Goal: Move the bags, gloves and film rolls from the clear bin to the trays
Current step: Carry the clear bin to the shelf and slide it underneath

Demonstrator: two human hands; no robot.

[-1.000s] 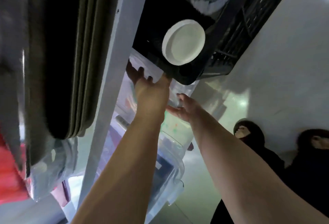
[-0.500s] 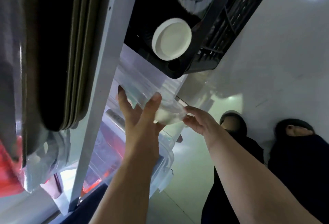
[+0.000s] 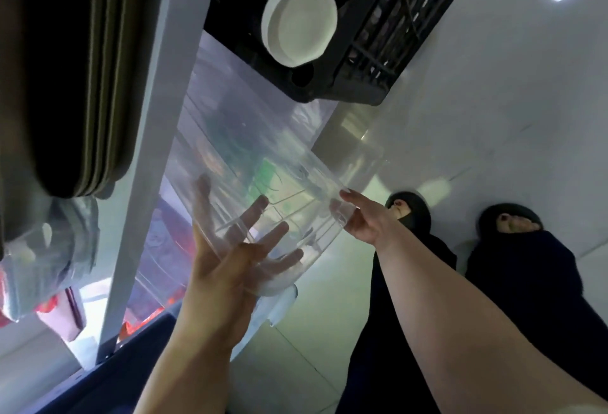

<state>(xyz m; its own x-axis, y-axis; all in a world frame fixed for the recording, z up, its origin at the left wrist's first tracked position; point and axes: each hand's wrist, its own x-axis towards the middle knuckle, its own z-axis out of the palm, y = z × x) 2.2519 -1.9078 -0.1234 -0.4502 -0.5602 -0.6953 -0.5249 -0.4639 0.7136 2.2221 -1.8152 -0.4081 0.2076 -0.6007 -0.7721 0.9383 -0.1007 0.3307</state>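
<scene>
The clear bin (image 3: 263, 137) sticks out of the shelf at a tilt, below a black crate. Blurry green and pale items show through its bottom; I cannot tell what they are. My left hand (image 3: 230, 269) is pressed against the bin's near underside with the fingers spread, partly seen through the plastic. My right hand (image 3: 365, 219) grips the bin's right front corner. A stack of dark trays (image 3: 108, 84) stands on edge at the left, behind a white shelf post (image 3: 154, 150).
A black crate (image 3: 371, 52) with a round white lid (image 3: 299, 22) sits above the bin. Another clear bin (image 3: 158, 249) with red contents is on the shelf below. My feet in dark slippers (image 3: 408, 213) stand on the pale floor at right.
The clear bin has slid out of the shelf toward me. My left hand moved from its front edge to underneath, and my right hand took hold of the right corner.
</scene>
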